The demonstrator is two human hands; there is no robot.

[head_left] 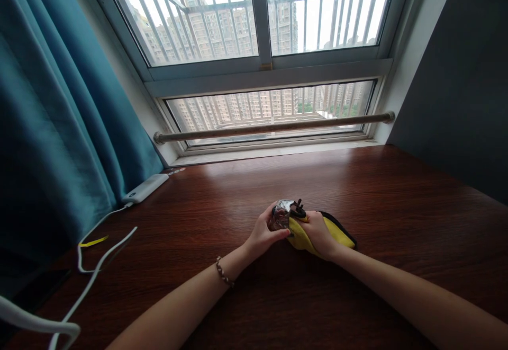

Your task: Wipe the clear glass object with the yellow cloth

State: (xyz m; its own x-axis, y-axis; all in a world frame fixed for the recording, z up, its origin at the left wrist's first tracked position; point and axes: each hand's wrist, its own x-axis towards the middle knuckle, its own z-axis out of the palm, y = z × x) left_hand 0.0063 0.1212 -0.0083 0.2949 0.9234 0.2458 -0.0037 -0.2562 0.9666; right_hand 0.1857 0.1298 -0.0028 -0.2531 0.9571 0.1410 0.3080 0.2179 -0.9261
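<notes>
My left hand (pixel 265 233) is closed around a small shiny object (pixel 283 213), silvery and brownish, glass-like or metallic; its exact kind I cannot make out. Dark, spiky parts (pixel 298 207) stick up at its upper right. In my right hand (pixel 318 233) is a yellow cloth (pixel 339 234) with black edging, bunched under the fingers and pressed against the object's right side. A loose end of the cloth spreads to the right above the table. The right fingertips are partly hidden by the cloth and the object.
The brown wooden tabletop (pixel 206 202) reaches to the window sill. A white power strip (pixel 146 188) lies at the left by a blue curtain (pixel 79 101), with a white cable (pixel 99 265) and a yellow strip (pixel 94 242) nearby. A rail (pixel 273 126) crosses the window.
</notes>
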